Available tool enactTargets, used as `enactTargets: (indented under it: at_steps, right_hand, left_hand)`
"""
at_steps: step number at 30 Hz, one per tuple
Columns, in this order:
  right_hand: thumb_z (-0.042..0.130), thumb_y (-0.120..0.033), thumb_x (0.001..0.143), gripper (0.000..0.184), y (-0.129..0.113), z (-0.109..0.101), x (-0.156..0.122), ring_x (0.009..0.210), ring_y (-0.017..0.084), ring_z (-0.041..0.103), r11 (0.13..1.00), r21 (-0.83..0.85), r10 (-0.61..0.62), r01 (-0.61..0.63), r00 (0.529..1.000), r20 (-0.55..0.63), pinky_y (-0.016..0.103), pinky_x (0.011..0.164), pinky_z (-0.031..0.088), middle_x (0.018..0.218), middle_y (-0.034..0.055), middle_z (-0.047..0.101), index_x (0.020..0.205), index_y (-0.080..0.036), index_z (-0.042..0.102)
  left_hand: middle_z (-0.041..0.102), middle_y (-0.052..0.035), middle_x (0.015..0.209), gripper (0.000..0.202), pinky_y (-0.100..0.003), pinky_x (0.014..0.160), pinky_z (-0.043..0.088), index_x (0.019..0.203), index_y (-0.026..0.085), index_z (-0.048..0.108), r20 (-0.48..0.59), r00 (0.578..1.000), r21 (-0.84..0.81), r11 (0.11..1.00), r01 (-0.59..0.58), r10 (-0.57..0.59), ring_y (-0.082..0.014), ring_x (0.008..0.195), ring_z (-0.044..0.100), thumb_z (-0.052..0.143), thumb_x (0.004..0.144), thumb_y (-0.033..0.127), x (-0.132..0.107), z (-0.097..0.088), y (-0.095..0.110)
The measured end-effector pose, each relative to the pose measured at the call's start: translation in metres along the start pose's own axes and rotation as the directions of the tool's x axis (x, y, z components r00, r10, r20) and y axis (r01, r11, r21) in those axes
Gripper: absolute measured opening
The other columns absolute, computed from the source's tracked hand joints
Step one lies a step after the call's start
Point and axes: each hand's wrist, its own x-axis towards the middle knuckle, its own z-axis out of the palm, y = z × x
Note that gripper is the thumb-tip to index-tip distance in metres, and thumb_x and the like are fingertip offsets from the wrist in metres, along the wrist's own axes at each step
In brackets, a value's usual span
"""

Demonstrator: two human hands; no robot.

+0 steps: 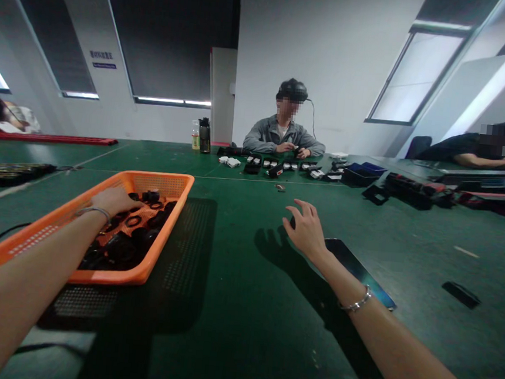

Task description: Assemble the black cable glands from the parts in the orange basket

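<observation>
My left hand (116,201) reaches into an orange plastic basket (170,229) at the left, palm down over black parts. Its fingertips are mostly hidden, so I cannot tell what they grip. Inside the basket lie several black plastic pieces (121,249), some round, and a black ring (133,221). My right hand (305,228) hovers over the green table, its fingers apart and slightly bent. A small dark patch shows between thumb and index finger; I cannot tell whether it is a part or shadow. A dark phone-like slab (360,272) lies beside my right forearm.
Across the green table (233,306) a person (284,134) sits behind a row of small black and white items (276,169). Bottles (204,136) stand at the back. Dark blue bins (362,172) are at the right rear. A black piece (461,294) lies at right.
</observation>
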Motion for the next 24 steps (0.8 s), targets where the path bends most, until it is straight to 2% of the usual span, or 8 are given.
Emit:
enactTargets:
  at_steps: [5, 7, 9, 13, 15, 17, 21, 24]
  right_hand:
    - [0.047, -0.020, 0.079, 0.027, -0.008, 0.001, -0.001, 0.111, 0.030, 0.043, 0.989, 0.144, -0.041, 0.040, 0.999, 0.000, 0.046, 0.095, 0.037, 0.115, 0.0177, 0.051, 0.100, -0.011, 0.061]
    - [0.047, -0.020, 0.078, 0.025, -0.017, -0.001, -0.003, 0.111, 0.029, 0.045, 0.955, 0.295, -0.052, 0.044, 0.998, 0.017, 0.047, 0.094, 0.038, 0.114, 0.0155, 0.052, 0.098, -0.014, 0.060]
    - [0.046, -0.024, 0.079, 0.023, -0.029, -0.003, -0.005, 0.107, 0.026, 0.049, 0.859, 0.512, -0.066, 0.010, 0.994, 0.092, 0.044, 0.087, 0.043, 0.113, 0.0135, 0.053, 0.097, -0.016, 0.059]
    - [0.045, -0.041, 0.081, 0.034, -0.057, -0.009, -0.014, 0.076, 0.017, 0.060, 0.382, 0.881, -0.180, -0.281, 0.912, 0.369, 0.031, 0.061, 0.047, 0.101, 0.0094, 0.058, 0.106, -0.019, 0.051]
    - [0.049, -0.049, 0.077, 0.046, -0.068, -0.011, -0.018, 0.071, 0.014, 0.060, 0.097, 0.909, -0.252, -0.404, 0.874, 0.415, 0.026, 0.056, 0.045, 0.097, 0.0063, 0.058, 0.114, -0.022, 0.045]
    - [0.056, -0.050, 0.072, 0.052, -0.076, -0.013, -0.021, 0.067, 0.014, 0.060, -0.061, 0.885, -0.270, -0.461, 0.861, 0.430, 0.025, 0.054, 0.044, 0.085, 0.0026, 0.059, 0.115, -0.023, 0.043]
    - [0.073, -0.030, 0.059, 0.048, -0.078, -0.014, -0.021, 0.063, 0.012, 0.057, 0.003, 0.852, -0.234, -0.524, 0.828, 0.510, 0.027, 0.060, 0.046, 0.077, -0.0020, 0.058, 0.101, -0.021, 0.049]
    - [0.076, -0.019, 0.051, 0.046, -0.074, -0.013, -0.020, 0.067, 0.012, 0.057, 0.041, 0.810, -0.128, -0.585, 0.801, 0.585, 0.028, 0.068, 0.047, 0.078, -0.0038, 0.057, 0.088, -0.021, 0.049]
  left_hand:
    - [0.066, -0.0073, 0.093, 0.058, -0.025, 0.067, 0.043, 0.110, 0.010, 0.056, -0.093, 0.989, -0.064, 0.990, -0.125, 0.118, -0.0213, 0.083, 0.059, 0.038, 0.079, 0.055, -0.008, -0.021, 0.045]
    - [0.067, -0.0062, 0.093, 0.054, -0.026, 0.071, 0.044, 0.111, 0.014, 0.058, -0.105, 0.988, -0.136, 0.982, -0.129, 0.115, -0.0214, 0.082, 0.060, 0.053, 0.072, 0.050, -0.015, -0.026, 0.072]
    - [0.068, -0.0042, 0.089, 0.053, -0.027, 0.071, 0.045, 0.110, 0.018, 0.060, -0.124, 0.961, -0.220, 0.937, -0.270, 0.248, -0.0213, 0.079, 0.061, 0.060, 0.066, 0.050, -0.030, -0.027, 0.100]
    - [0.067, -0.0030, 0.089, 0.046, -0.030, 0.076, 0.046, 0.106, 0.022, 0.061, -0.131, 0.841, -0.313, 0.783, -0.537, 0.525, -0.0211, 0.080, 0.061, 0.064, 0.065, 0.043, -0.078, -0.018, 0.144]
    - [0.066, -0.0034, 0.092, 0.039, -0.031, 0.077, 0.045, 0.103, 0.023, 0.062, -0.142, 0.793, -0.333, 0.726, -0.602, 0.592, -0.0217, 0.083, 0.060, 0.063, 0.067, 0.039, -0.097, -0.006, 0.158]
    - [0.064, -0.0036, 0.089, 0.035, -0.032, 0.076, 0.045, 0.102, 0.024, 0.062, -0.103, 0.775, -0.353, 0.706, -0.615, 0.624, -0.0215, 0.082, 0.059, 0.062, 0.068, 0.034, -0.107, 0.010, 0.165]
    - [0.057, -0.0041, 0.094, 0.043, -0.034, 0.077, 0.046, 0.109, 0.024, 0.053, -0.046, 0.741, -0.492, 0.630, -0.600, 0.670, -0.0207, 0.084, 0.057, 0.061, 0.067, 0.024, -0.108, 0.048, 0.165]
    - [0.045, -0.0079, 0.109, 0.063, -0.037, 0.084, 0.045, 0.120, 0.019, 0.035, -0.082, 0.764, -0.627, 0.563, -0.539, 0.640, -0.0205, 0.093, 0.052, 0.060, 0.063, 0.020, -0.103, 0.072, 0.156]
